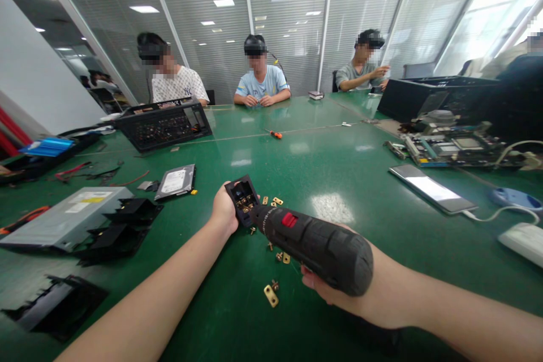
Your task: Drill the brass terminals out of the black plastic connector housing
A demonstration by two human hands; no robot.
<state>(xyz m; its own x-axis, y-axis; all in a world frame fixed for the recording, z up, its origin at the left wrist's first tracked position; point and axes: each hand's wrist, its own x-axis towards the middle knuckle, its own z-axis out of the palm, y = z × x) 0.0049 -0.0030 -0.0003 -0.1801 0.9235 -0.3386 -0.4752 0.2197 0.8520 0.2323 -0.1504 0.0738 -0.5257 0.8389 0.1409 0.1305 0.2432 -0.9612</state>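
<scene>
My left hand [224, 210] is closed around a small black terminal block [243, 188] with brass-coloured screws inside, tilted up off the green table. In my right hand [326, 288] is a black cordless drill [316, 243] with a red switch on top. Its nose points left at the block's lower right side; whether the bit touches a screw is hidden. Loose brass plates [271, 296] and screws [279, 257] lie on the table below and beside the block.
To the left are a hard drive [176, 181], a metal optical drive [70, 215] and black plastic brackets [114, 235]. A phone [432, 189] and circuit boards [458, 144] lie right. An orange screwdriver [275, 135] and a black computer case [165, 124] are farther back. Several people sit around the table.
</scene>
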